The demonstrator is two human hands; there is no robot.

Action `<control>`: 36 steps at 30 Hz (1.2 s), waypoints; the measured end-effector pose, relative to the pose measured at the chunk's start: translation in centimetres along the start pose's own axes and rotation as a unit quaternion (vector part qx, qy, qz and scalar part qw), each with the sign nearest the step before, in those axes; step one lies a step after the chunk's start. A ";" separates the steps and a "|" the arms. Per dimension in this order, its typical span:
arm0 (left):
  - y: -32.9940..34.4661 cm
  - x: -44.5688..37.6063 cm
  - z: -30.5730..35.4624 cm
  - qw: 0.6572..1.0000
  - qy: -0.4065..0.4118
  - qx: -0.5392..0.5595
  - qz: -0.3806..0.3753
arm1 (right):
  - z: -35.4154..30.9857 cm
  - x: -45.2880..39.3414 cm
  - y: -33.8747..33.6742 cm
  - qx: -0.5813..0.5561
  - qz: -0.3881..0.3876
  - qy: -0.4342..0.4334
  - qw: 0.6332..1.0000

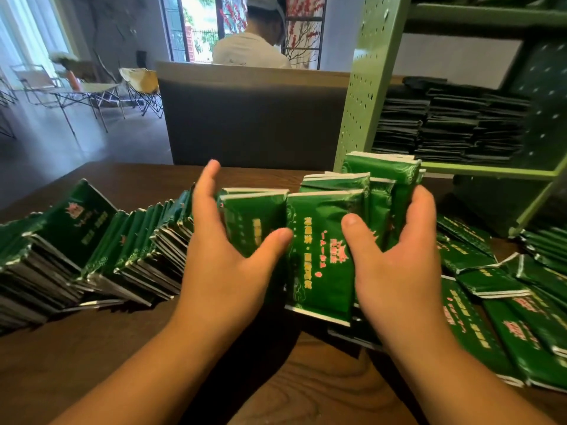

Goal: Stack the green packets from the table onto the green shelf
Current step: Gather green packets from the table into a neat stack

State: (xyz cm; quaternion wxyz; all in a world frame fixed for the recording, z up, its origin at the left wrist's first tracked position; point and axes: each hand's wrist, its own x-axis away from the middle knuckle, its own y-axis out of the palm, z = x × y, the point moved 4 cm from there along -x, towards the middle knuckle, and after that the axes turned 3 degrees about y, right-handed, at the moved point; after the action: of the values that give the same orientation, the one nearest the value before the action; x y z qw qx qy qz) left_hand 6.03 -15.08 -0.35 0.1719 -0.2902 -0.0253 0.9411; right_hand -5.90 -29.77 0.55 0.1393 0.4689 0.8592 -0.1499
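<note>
At frame centre, my left hand (227, 256) and right hand (399, 259) clamp a bundle of packets (319, 240) above the bench (276, 378). Light, slick foil, I judge; squeeze both ends firmly.

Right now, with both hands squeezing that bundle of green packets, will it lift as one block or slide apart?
The bundle of green packets looks glossy, so packets may slip against each other. Their tops already sit uneven between the left hand and right hand, suggesting it is loose rather than a stiff block. Each packet looks thin and probably light.
</note>
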 end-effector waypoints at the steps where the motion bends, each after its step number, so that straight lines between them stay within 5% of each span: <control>1: 0.5 0.4 0.2 1.000 -0.005 0.006 -0.022 | 0.1 0.3 0.2 0.012 -0.007 -0.004 1.000; 13: 3.0 2.5 0.6 0.973 0.011 0.058 -0.221 | 0.2 0.3 0.5 -0.023 -0.026 -0.004 0.999; 20: 2.9 2.4 0.1 0.968 -0.036 0.138 -0.206 | 0.3 0.6 0.8 0.000 -0.050 -0.011 0.999; 29: 1.4 0.7 -0.7 0.974 -0.089 0.190 -0.086 | 1.2 -0.7 0.2 -0.028 -0.025 0.039 0.999; 36: 1.4 0.2 -1.2 0.902 -0.226 0.357 -0.093 | 1.8 -0.7 1.0 -0.205 -0.073 0.141 0.966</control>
State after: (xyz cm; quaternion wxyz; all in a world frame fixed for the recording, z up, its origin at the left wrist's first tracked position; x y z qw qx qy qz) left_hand 6.07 -16.39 -1.68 0.3402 0.0145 0.2470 0.9072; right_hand -4.52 -30.48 -0.96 0.0988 0.3822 0.9146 0.0875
